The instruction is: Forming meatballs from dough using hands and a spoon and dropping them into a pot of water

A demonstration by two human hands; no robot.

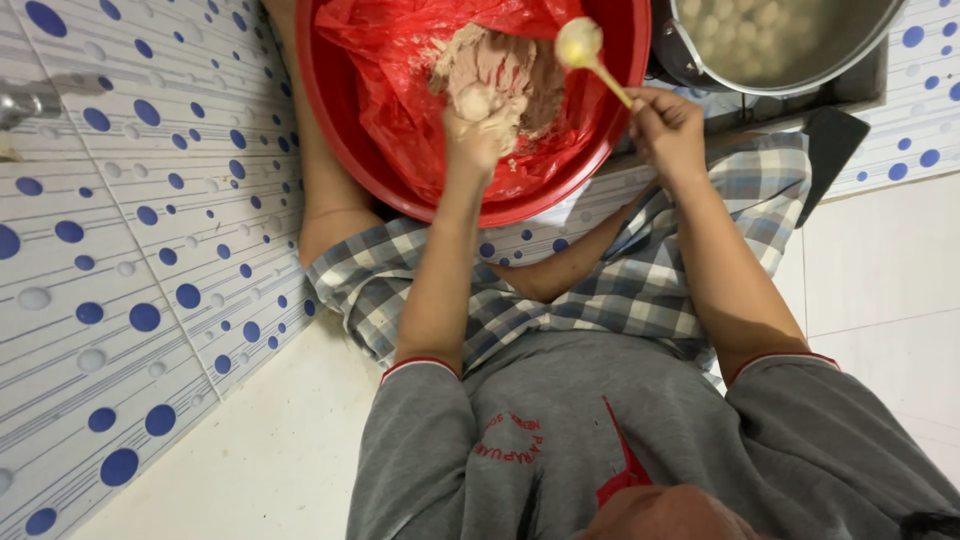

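A red basin (340, 120) lined with a red plastic bag (400, 110) holds a lump of pale pinkish paste (505, 70). My left hand (480, 125) is closed on a handful of that paste, and a small ball of it bulges out at the top of my fist. My right hand (668, 125) grips a yellow plastic spoon (585, 50) by its handle. The spoon's bowl hovers over the paste, just right of the left hand.
A metal pot (790, 75) with several pale balls in liquid stands at the upper right, on a dark stove. A wall of white tiles with blue dots (130, 250) runs along the left, with a metal tap (25, 105) on it. I sit on a pale floor.
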